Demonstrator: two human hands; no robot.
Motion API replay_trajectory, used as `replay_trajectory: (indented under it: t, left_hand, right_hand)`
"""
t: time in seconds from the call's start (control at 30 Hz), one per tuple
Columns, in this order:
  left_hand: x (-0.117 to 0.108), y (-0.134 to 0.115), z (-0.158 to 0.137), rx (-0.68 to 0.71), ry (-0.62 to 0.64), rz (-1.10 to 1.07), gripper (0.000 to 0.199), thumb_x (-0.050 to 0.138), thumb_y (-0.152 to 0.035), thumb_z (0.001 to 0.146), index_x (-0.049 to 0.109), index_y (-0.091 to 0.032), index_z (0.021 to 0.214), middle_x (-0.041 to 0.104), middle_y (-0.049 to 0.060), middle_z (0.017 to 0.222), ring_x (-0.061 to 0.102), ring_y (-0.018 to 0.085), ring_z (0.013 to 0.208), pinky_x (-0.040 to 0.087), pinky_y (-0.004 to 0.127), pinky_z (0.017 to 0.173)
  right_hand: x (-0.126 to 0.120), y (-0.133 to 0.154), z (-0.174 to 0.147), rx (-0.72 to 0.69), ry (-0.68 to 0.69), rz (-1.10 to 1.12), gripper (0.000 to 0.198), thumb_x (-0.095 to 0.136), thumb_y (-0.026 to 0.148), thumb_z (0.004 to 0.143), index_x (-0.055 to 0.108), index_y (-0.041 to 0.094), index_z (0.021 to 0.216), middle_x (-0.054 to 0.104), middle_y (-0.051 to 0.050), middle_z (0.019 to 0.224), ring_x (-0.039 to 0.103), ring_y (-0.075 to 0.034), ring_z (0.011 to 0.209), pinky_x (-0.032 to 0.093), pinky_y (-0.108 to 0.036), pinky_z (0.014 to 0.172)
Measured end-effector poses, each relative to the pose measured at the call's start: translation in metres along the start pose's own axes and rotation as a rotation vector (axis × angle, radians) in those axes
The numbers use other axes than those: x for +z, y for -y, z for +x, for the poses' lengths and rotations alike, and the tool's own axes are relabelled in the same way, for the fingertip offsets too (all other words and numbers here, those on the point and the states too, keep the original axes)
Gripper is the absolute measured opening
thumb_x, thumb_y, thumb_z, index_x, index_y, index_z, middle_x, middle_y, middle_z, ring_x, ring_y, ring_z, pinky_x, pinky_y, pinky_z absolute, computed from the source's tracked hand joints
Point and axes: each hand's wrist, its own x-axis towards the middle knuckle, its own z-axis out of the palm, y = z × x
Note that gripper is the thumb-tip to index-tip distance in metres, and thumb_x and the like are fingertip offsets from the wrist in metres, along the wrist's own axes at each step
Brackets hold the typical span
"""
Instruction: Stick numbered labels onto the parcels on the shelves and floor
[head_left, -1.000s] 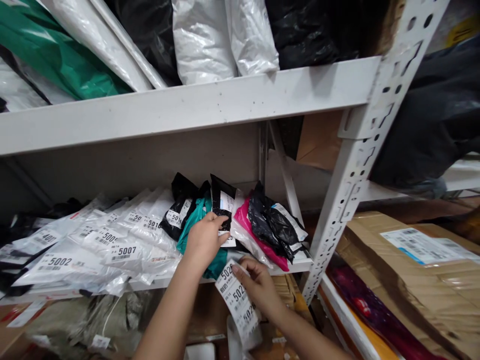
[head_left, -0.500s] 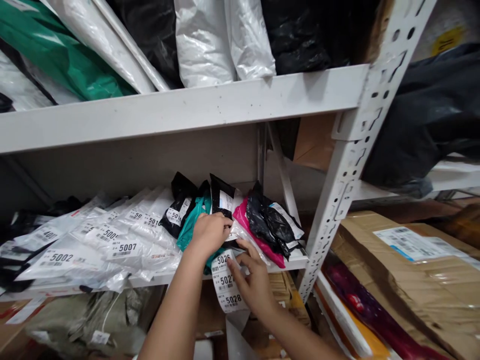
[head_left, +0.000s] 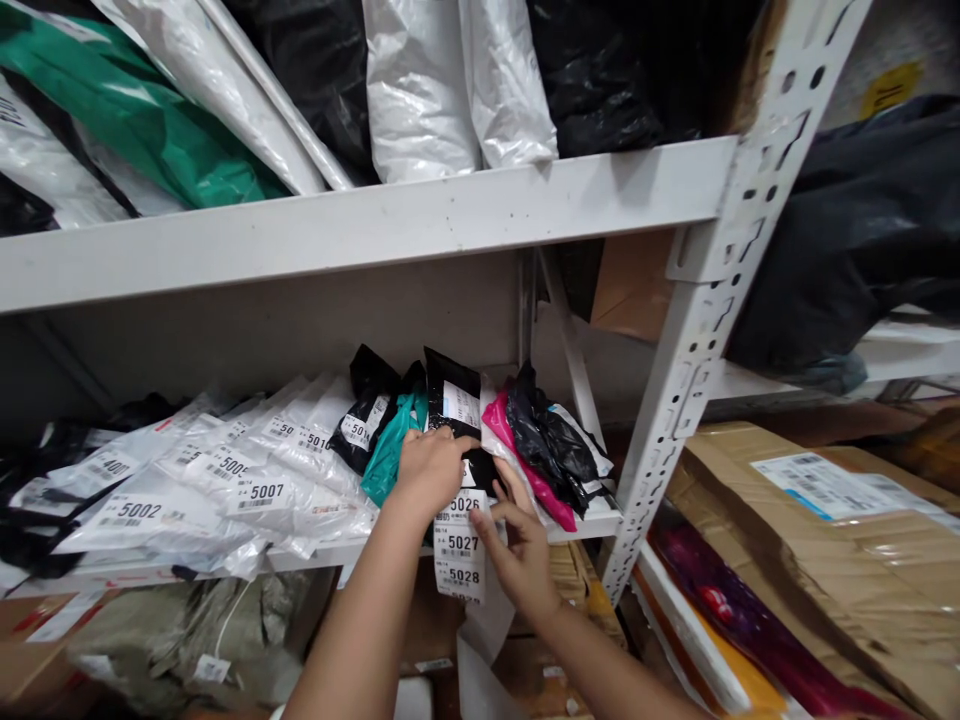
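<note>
My left hand (head_left: 431,468) lies over the lower part of a black plastic parcel (head_left: 452,385), fingers bent and closed on its edge. My right hand (head_left: 519,540) pinches a strip of number labels (head_left: 459,545) between thumb and fingers. The strip hangs in front of the shelf edge and shows 5026, 5027 and 5028; its top end lies close to the black parcel. A teal parcel (head_left: 390,455) leans left of my left hand. To the right of the black parcel are a pink parcel (head_left: 559,510) and a crumpled black parcel (head_left: 544,440).
White labelled parcels (head_left: 259,495) overlap along the shelf on the left. Above runs a white shelf beam (head_left: 360,240) with bags over it. A perforated upright (head_left: 694,330) stands right, beside a large cardboard box (head_left: 832,560). Olive bundles (head_left: 202,630) lie below.
My left hand has shifted slightly, uncovering more of the black parcel. The label strip now hangs straighter and a little higher, still in my right hand. The view has moved slightly.
</note>
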Motion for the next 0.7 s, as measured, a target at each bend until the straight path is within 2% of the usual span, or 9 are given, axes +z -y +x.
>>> replay_trajectory:
  t: [0.13,0.2,0.23,0.3,0.37,0.47,0.53,0.63,0.7]
  left_hand:
    - [0.000,-0.008,0.001,-0.141,-0.102,-0.036,0.033,0.055,-0.023,0.081,0.056,-0.022,0.113,0.060,0.009,0.105,0.061,0.027,0.093,0.042,0.040,0.083]
    - [-0.002,-0.013,0.001,-0.208,-0.160,-0.017,0.030,0.053,-0.019,0.082,0.057,-0.019,0.111,0.057,0.011,0.107,0.061,0.026,0.090,0.044,0.038,0.079]
    - [-0.003,-0.014,0.000,-0.180,-0.191,-0.009,0.029,0.050,-0.016,0.083,0.057,-0.019,0.111,0.057,0.011,0.107,0.060,0.025,0.092,0.044,0.037,0.079]
    - [-0.004,-0.013,-0.001,-0.010,-0.229,-0.020,0.030,0.045,-0.010,0.084,0.060,-0.022,0.107,0.058,0.008,0.108,0.057,0.023,0.098,0.043,0.036,0.083]
    - [-0.004,-0.008,-0.002,0.155,-0.196,-0.075,0.027,0.047,-0.009,0.083,0.066,-0.023,0.096,0.062,0.005,0.102,0.056,0.021,0.099,0.041,0.035,0.088]
    - [-0.003,0.002,-0.003,0.187,-0.129,-0.151,0.021,0.053,-0.012,0.080,0.071,-0.022,0.082,0.068,0.003,0.085,0.058,0.020,0.087,0.042,0.035,0.087]
    - [-0.004,0.008,-0.004,0.240,-0.138,-0.174,0.021,0.054,-0.013,0.079,0.072,-0.022,0.079,0.068,0.002,0.080,0.057,0.020,0.087,0.040,0.036,0.093]
    - [-0.008,0.012,-0.007,0.349,-0.095,-0.243,0.027,0.047,-0.010,0.080,0.071,-0.022,0.077,0.070,0.001,0.082,0.059,0.017,0.088,0.034,0.034,0.103]
    - [-0.011,0.010,-0.008,0.275,-0.055,-0.301,0.031,0.039,-0.013,0.084,0.068,-0.022,0.090,0.071,0.001,0.088,0.061,0.017,0.088,0.040,0.033,0.095]
  right_hand:
    - [-0.007,-0.003,-0.001,-0.018,0.014,0.047,0.024,0.061,0.031,0.081,0.063,0.020,0.061,0.051,-0.009,0.131,0.044,-0.028,0.123,0.038,-0.044,0.100]
    - [-0.010,-0.004,-0.002,-0.014,-0.003,0.052,0.026,0.060,0.031,0.082,0.060,0.019,0.059,0.057,-0.011,0.120,0.052,-0.026,0.111,0.041,-0.040,0.095]
    - [-0.011,-0.005,-0.001,-0.005,-0.031,0.066,0.027,0.060,0.032,0.082,0.059,0.019,0.058,0.060,-0.010,0.110,0.055,-0.024,0.103,0.043,-0.038,0.090]
    - [-0.013,-0.005,0.002,0.055,-0.101,0.133,0.025,0.063,0.035,0.080,0.057,0.019,0.061,0.061,-0.006,0.087,0.058,-0.019,0.084,0.046,-0.032,0.078]
    - [-0.013,-0.003,0.008,0.171,-0.141,0.254,0.022,0.068,0.038,0.075,0.056,0.020,0.067,0.060,-0.001,0.073,0.056,-0.016,0.070,0.046,-0.028,0.065]
    - [-0.009,0.002,0.016,0.346,-0.116,0.423,0.028,0.073,0.041,0.068,0.060,0.021,0.083,0.063,0.000,0.071,0.056,-0.016,0.063,0.045,-0.027,0.060]
    - [-0.005,0.005,0.021,0.431,-0.106,0.467,0.034,0.073,0.044,0.067,0.063,0.019,0.088,0.065,-0.001,0.071,0.055,-0.016,0.062,0.044,-0.027,0.058]
    - [0.002,0.006,0.026,0.546,-0.115,0.476,0.036,0.074,0.049,0.063,0.063,0.016,0.073,0.061,0.000,0.059,0.050,-0.013,0.053,0.038,-0.024,0.049]
    - [0.007,0.006,0.029,0.593,-0.122,0.475,0.039,0.075,0.051,0.059,0.061,0.015,0.065,0.057,0.002,0.052,0.045,-0.010,0.047,0.034,-0.023,0.047]
